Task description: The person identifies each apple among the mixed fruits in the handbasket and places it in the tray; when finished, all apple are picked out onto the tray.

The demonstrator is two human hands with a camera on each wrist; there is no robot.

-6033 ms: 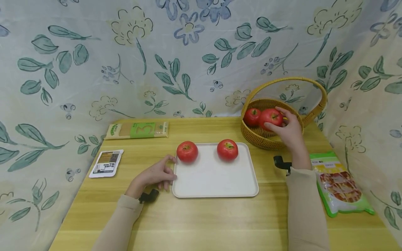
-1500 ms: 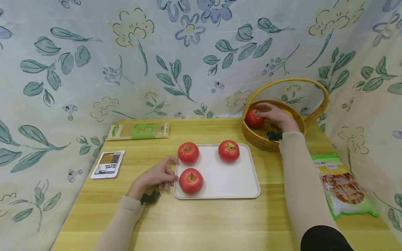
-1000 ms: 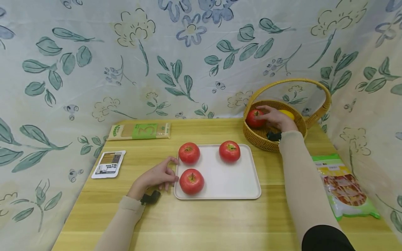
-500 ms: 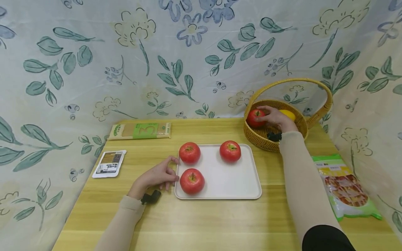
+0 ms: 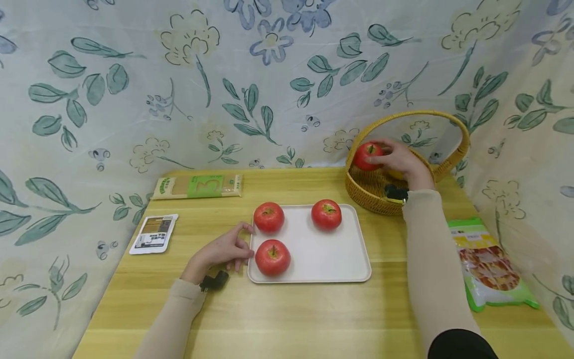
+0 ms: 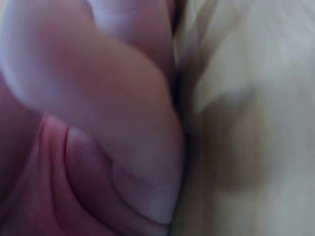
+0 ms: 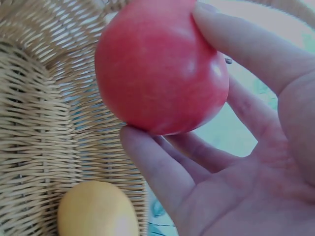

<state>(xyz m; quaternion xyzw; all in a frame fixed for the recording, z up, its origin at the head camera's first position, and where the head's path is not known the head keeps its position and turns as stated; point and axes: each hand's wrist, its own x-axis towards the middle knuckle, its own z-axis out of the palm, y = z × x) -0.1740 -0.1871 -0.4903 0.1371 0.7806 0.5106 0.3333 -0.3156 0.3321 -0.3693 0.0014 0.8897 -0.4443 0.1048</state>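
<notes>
In the head view my right hand (image 5: 403,162) grips a red apple (image 5: 367,156) inside the wicker basket (image 5: 374,202), near its left wall. The right wrist view shows the thumb and fingertips around the apple (image 7: 162,69), above a yellow fruit (image 7: 97,211) lying in the basket. My left hand (image 5: 224,247) rests on the table at the left edge of the white tray (image 5: 323,259); its forefinger and thumb touch the rim, spread apart. On the tray stand a back-left apple (image 5: 269,217), a back-right apple (image 5: 326,215) and a front-left apple (image 5: 272,258).
A flat noodle-like pack (image 5: 197,186) lies at the back left, with a small white packet (image 5: 154,234) before it. A green-edged food bag (image 5: 491,269) lies right of my right arm. The basket's tall handle (image 5: 408,113) arches over my right hand. Patterned cloth hangs behind.
Since six seconds ago, one apple has gone from the basket to the tray's front left. In the last half second, my right hand has raised another apple slightly. My left hand has stayed.
</notes>
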